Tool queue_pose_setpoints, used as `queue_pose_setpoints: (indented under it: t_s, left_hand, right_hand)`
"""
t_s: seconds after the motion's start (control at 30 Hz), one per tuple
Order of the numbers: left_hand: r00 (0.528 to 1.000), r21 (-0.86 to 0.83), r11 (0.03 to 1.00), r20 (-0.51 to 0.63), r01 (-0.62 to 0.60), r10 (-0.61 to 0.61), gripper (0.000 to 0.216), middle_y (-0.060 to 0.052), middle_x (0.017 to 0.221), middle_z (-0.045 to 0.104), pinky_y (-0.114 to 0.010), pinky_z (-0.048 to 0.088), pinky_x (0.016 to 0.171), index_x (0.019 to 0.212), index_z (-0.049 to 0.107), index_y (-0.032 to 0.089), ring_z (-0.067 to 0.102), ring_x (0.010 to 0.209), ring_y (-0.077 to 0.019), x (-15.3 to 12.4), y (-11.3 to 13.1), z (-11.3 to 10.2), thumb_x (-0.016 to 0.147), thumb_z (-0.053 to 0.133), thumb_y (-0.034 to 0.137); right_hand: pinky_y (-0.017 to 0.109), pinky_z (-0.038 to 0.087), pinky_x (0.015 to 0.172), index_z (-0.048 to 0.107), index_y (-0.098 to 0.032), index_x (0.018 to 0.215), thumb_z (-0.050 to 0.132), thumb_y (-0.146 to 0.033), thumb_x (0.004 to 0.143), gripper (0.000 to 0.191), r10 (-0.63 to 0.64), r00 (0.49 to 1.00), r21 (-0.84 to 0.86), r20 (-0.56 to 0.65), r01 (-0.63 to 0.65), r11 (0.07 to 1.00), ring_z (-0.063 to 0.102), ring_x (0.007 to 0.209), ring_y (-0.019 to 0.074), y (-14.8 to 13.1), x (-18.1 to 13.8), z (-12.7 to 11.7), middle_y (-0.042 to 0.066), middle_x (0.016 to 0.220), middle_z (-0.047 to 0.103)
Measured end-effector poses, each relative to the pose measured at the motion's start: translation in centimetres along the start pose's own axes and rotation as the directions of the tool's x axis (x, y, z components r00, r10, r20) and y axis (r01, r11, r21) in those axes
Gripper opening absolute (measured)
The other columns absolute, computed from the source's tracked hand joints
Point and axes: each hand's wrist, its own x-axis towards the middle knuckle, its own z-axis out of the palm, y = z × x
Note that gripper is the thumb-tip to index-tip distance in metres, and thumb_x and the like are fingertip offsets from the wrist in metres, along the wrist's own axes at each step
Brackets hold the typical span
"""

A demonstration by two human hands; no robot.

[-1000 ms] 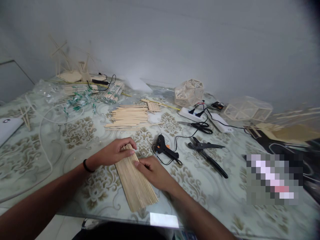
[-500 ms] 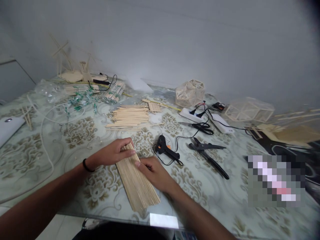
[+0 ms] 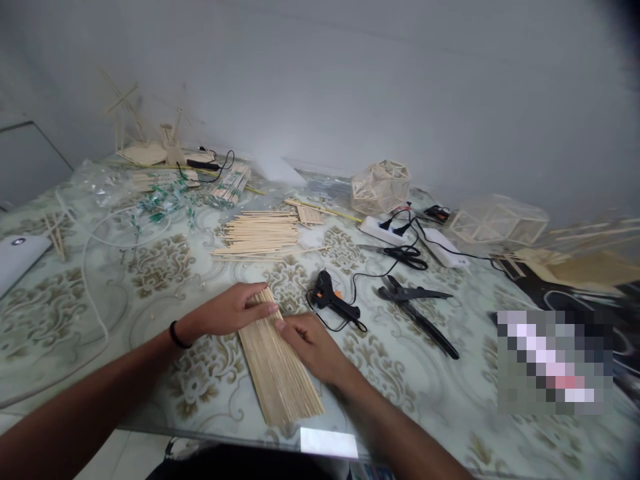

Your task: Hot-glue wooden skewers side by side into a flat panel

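A flat bundle of thin wooden sticks (image 3: pixel 280 373) lies slanted at the front of the table, its near end spread a little. My left hand (image 3: pixel 233 309) grips the far end, thumb on top and fingers curled over the top edge. Closed along the right side, my right hand (image 3: pixel 307 340) presses its thumb on the sticks; its fingertips are hidden beneath. Beyond my hands is a loose pile of similar sticks (image 3: pixel 263 232). A black glue gun (image 3: pixel 333 297) lies just right of my hands, and black-handled cutters (image 3: pixel 420 310) lie farther right.
The patterned table (image 3: pixel 210 427) also bears scissors (image 3: pixel 400 255), a power strip (image 3: pixel 385 230) with plugs and cords, and stick-built frames (image 3: pixel 383 187) at the back. Packaged sticks (image 3: pixel 233 185) and green-marked wrappers (image 3: pixel 167 195) sit at back left. A white cable (image 3: pixel 90 287) curves down the left.
Both hands still hold the stick bundle, which has shifted slightly right and nearer. Its near end looks a little more even. The other things on the table stay put.
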Motion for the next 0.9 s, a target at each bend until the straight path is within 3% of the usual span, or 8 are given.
queue_pose_setpoints:
  t_s: [0.17, 0.53, 0.9]
  left_hand:
    - [1.000, 0.006, 1.000, 0.003, 0.012, -0.012, 0.041, 0.004, 0.072, 0.045, -0.026, 0.033, 0.064, 0.075, 0.047, 0.019, 0.041, 0.069, -0.0123, -0.05, 0.32, 0.00, 0.098, 0.051, 0.053]
    - [0.997, 0.029, 0.999, 0.076, -0.027, 0.025, 0.039, 0.002, 0.072, 0.050, -0.027, 0.033, 0.069, 0.079, 0.053, 0.018, 0.047, 0.072, -0.0143, -0.17, 0.28, 0.51, 0.099, 0.050, 0.051]
    - [0.995, 0.070, 0.997, 0.099, -0.032, 0.025, 0.041, 0.004, 0.067, 0.042, -0.026, 0.030, 0.064, 0.074, 0.046, 0.018, 0.041, 0.067, -0.0119, -0.02, 0.22, 0.69, 0.099, 0.050, 0.051]
  right_hand:
    - [0.027, 0.021, 0.052, 0.029, -0.022, 0.063, 0.043, -0.050, 0.105, 0.053, -0.029, 0.999, 0.029, 0.025, 0.029, 0.999, 0.027, 0.054, 0.0095, -0.21, 0.13, -0.01, -0.006, 0.061, 0.025]
    - [0.026, 0.025, 0.056, 0.032, -0.022, 0.067, 0.039, -0.043, 0.108, 0.047, -0.029, 0.999, -0.024, 0.024, 0.030, 0.999, 0.030, 0.056, 0.0101, -0.38, 0.10, 0.24, -0.006, 0.062, 0.029]
    - [0.026, 0.028, 0.058, 0.036, -0.022, 0.068, 0.040, -0.037, 0.106, 0.041, -0.103, 0.994, -0.003, 0.029, 0.103, 0.995, 0.036, 0.057, 0.0107, -0.15, -0.03, -0.01, -0.006, 0.063, 0.033]
